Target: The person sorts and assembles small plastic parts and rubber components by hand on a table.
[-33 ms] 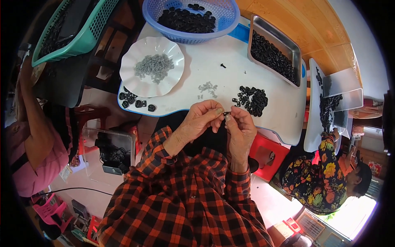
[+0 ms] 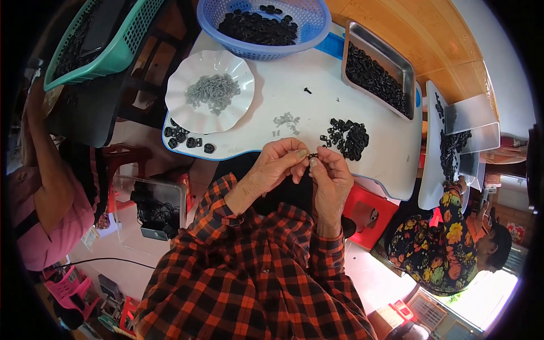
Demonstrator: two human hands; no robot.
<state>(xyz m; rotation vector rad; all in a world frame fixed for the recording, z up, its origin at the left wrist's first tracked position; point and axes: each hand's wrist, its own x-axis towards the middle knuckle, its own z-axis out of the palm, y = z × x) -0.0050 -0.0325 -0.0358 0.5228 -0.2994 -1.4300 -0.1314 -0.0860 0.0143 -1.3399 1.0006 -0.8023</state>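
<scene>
The white bench (image 2: 277, 85), over a pinkish floor (image 2: 130, 277), carries a blue basket (image 2: 272, 52) at eleven o'clock, a wavy-edged plate (image 2: 209, 62) at ten and a metal tray (image 2: 406, 79) at one, all taken from a small black piece (image 2: 313, 155). It sits pinched between the narrowed fingers of the left hand (image 2: 280, 164) and right hand (image 2: 332, 186), a black heap (image 2: 356, 140) at two o'clock.

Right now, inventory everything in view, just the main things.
table: one, white, centre
plate: one, white, table's left
slim pieces: many, grey, plate
bits: several, pale grey, table's middle
basin: one, blue, table's far edge
tray: one, silver, table's far right
parts: many, black, table, basin, tray
basket: one, green, upper left
box: one, clear, lower left
people: two, pink and floral clothes, either side
held part: one, black, between hands
left hand: one, checked sleeve, centre
right hand: one, checked sleeve, centre
</scene>
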